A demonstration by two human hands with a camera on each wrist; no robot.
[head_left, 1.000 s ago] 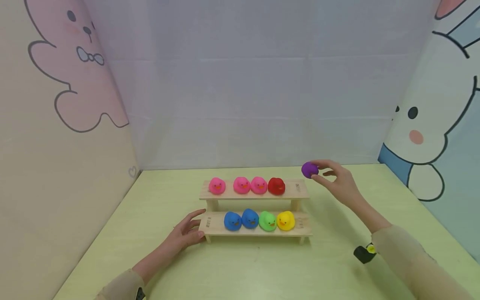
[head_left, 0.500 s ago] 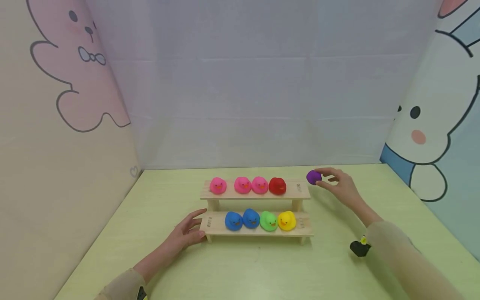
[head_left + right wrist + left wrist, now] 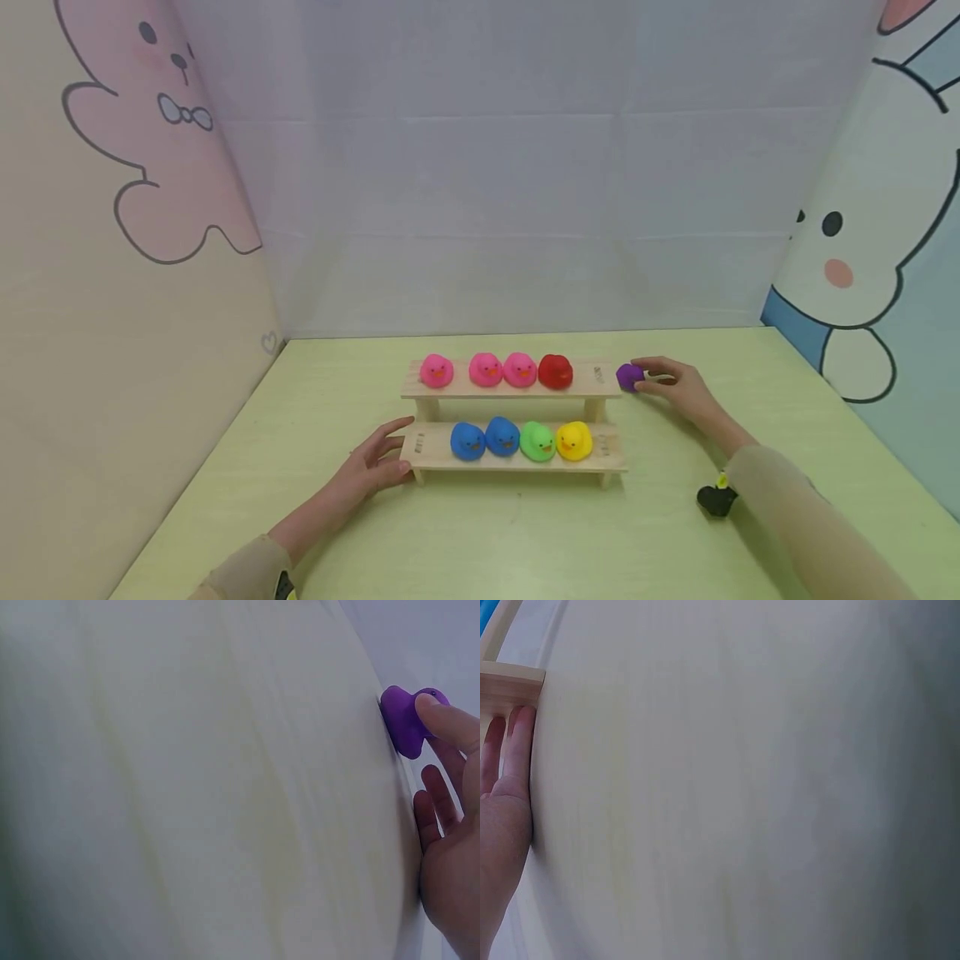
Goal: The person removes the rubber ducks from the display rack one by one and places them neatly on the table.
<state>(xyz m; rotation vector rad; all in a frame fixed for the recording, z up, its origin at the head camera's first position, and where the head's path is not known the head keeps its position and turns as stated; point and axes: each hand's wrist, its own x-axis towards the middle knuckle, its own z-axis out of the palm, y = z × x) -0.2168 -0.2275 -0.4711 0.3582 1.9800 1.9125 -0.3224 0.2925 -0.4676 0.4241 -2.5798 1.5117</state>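
My right hand (image 3: 678, 390) pinches a purple rubber duck (image 3: 628, 377) between thumb and fingers, just right of the stand's upper shelf. In the right wrist view the duck's (image 3: 405, 724) flat base is against the tabletop or very close to it. My left hand (image 3: 375, 461) holds the left end of the two-tier wooden stand (image 3: 427, 447), thumb at the front corner, index finger at the back one. The left wrist view has those fingertips (image 3: 525, 716) against the stand's wood. Pink ducks (image 3: 486, 370) and a red duck (image 3: 556, 372) sit on the upper shelf.
Two blue ducks (image 3: 468, 442), a green duck (image 3: 537, 442) and a yellow duck (image 3: 574, 441) line the lower shelf. The pale yellow table (image 3: 510, 542) meets a white back wall (image 3: 480, 208). A black-and-yellow device (image 3: 717, 500) sits by the right cuff.
My right hand has lowered the purple duck from above the stand's right end to beside the upper shelf, slightly rightward. The left hand and the stand stay put.
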